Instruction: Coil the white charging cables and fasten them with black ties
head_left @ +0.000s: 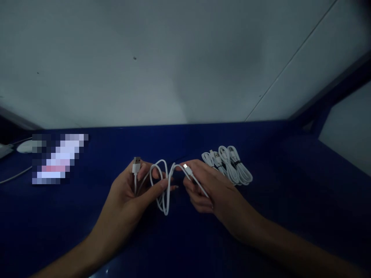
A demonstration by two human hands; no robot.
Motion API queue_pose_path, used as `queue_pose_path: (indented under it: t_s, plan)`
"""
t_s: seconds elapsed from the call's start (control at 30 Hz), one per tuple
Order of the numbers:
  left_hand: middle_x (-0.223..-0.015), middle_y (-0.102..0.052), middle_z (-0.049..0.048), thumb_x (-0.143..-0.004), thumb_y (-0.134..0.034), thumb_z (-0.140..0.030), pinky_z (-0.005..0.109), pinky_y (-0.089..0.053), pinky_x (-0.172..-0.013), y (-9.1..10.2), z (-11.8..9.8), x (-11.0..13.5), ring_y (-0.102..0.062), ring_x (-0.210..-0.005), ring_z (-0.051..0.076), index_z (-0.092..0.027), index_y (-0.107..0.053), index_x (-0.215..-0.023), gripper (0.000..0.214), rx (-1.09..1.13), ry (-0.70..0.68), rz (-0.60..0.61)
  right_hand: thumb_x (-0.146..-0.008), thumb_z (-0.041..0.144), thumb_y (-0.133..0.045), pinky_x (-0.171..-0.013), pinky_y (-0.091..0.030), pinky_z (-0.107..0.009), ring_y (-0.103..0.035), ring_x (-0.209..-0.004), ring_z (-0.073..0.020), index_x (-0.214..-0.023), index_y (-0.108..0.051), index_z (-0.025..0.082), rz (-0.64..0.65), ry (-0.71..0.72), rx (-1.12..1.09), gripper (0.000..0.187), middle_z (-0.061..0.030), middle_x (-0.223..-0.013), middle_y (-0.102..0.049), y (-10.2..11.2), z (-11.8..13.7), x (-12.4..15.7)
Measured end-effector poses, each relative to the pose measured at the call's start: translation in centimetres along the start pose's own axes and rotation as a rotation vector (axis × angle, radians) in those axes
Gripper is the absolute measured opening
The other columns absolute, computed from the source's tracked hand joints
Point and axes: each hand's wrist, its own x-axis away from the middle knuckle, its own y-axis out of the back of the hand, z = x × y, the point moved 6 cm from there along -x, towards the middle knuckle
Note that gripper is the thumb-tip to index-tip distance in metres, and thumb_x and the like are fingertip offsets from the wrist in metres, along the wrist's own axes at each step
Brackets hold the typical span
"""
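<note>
White cable [168, 194] forms smooth ovals, left grip [125, 199] and right grip [216, 189] pinching it.

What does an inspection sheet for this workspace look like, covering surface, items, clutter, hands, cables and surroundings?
Surface: blue table, dimly lit; fine marks cannot be judged.
Items: a white cable, loosely looped between the hands, with a USB plug and a smaller plug showing.
Clutter: a pixelated patch at left, contents unreadable; a white rounded thing partly hidden by it.
Hands: left hand pinches the loops; right hand holds the smaller-plug end.
Cables: white bundles with dark ties beyond the right hand; a loose cord at far left.
Surroundings: pale wall with a dark seam and small spots; other people: nothing seen.
</note>
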Motion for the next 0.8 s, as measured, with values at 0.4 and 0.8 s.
queue_pose_path:
  t_s: [0.4, 0.8]
  plan:
    - [-0.083, -0.064, -0.0027, -0.085, -0.089, -0.021, 0.022, -0.051, -0.067, 0.8, 0.7, -0.2, -0.06, -0.074, 0.014, -0.022, -0.064, -0.086, 0.025, -0.026, 0.048, -0.062, -0.116, 0.048, -0.049, -0.076, -0.057, -0.033, -0.07, -0.082, -0.0169, -0.105, -0.077, 0.021, -0.23, 0.164, 0.414, 0.041, -0.0037, -0.092, -0.075, 1.2, 1.1, 0.3]
    - [-0.073, -0.056, -0.0065, -0.072, -0.095, -0.012, 0.022, -0.047, -0.059, 0.3, -1.2, 0.3, -0.05, -0.063, 0.012, -0.023, -0.049, -0.074, 0.047, -0.04, -0.03, -0.107, -0.118, 0.048, -0.042, -0.081, -0.049, -0.04, -0.064, -0.089, -0.02, -0.099, -0.064, 0.027, -0.211, 0.211, 0.702, 0.036, -0.0018, -0.098, -0.069, 0.3, 1.9, 0.8]
